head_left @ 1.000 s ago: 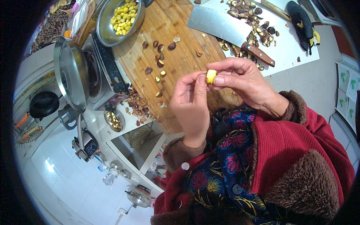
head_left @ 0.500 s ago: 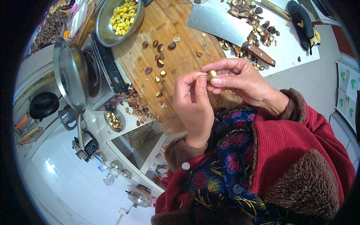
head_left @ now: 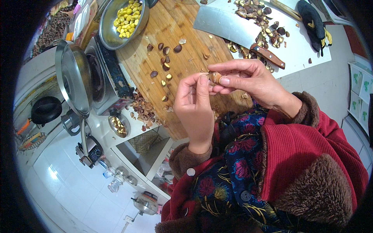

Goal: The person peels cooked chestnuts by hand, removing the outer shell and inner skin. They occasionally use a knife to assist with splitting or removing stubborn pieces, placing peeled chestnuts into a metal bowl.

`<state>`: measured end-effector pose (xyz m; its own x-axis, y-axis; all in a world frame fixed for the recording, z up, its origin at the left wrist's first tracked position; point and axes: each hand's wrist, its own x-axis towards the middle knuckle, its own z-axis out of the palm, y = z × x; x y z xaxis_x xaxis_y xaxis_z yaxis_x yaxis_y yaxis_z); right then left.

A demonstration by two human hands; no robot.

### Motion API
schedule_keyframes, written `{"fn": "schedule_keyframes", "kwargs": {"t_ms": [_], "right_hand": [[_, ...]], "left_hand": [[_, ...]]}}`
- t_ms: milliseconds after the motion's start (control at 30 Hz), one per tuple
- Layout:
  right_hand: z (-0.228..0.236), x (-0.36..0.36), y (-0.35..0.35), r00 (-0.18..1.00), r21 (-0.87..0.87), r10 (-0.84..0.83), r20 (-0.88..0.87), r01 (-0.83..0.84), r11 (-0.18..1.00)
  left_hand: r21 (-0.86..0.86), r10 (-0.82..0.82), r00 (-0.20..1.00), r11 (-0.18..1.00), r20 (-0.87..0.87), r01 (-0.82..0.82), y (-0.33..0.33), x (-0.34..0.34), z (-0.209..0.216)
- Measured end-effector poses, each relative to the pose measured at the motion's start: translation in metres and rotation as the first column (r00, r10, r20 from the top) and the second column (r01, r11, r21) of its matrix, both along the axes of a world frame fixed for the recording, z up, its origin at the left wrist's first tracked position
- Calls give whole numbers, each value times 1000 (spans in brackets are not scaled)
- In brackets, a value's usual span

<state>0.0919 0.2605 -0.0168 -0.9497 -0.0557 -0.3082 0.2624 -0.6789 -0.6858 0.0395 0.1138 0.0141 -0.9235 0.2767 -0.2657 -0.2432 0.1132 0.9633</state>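
Over the near part of a wooden cutting board [head_left: 176, 23] I hold a chestnut [head_left: 215, 77], its surface brownish with pale streaks. My right hand [head_left: 254, 79] is closed on it, thumb against fingers. From the other side, the thumb and forefinger of my left hand [head_left: 197, 99] pinch its edge; whether a bit of skin is between them is too small to tell. Several cut chestnuts [head_left: 166, 66], some dark-shelled and some showing yellow flesh, lie scattered on the board to the left. Peeled yellow chestnuts [head_left: 128, 18] fill part of a metal bowl [head_left: 104, 37] at the far left.
A cleaver [head_left: 229, 27] with a wooden handle lies across the board's right edge, beside a heap of shells [head_left: 272, 37]. Dark gloves [head_left: 311, 25] sit at far right. Left of the board are more shells [head_left: 143, 108], a small metal dish [head_left: 118, 126], a stove and a pan [head_left: 72, 73].
Both hands have shifted slightly left. The chestnut has turned: its yellow face showed before, and now a brownish, streaked side shows.
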Motion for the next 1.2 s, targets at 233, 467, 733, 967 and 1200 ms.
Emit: {"fn": "schedule_keyframes", "kwargs": {"t_ms": [233,467,733,967,1200], "right_hand": [[-1,3,5,989,-151,-89,114,106,983],[5,6,15,985,-246,-126,115,151,957],[0,8,10,977,-270,-86,196,138,953],[2,11,8,984,-244,-65,163,104,964],[1,10,6,982,-207,-76,172,111,972]], "left_hand": [[0,111,992,994,-60,-111,-1,-6,-7],[-159,-133,958,983,-252,95,7,-1,-7],[-485,-402,717,869,-569,103,5,0,5],[-482,-371,730,874,-574,65,3,5,5],[-551,-423,680,834,-599,33,1,4,6]]}}
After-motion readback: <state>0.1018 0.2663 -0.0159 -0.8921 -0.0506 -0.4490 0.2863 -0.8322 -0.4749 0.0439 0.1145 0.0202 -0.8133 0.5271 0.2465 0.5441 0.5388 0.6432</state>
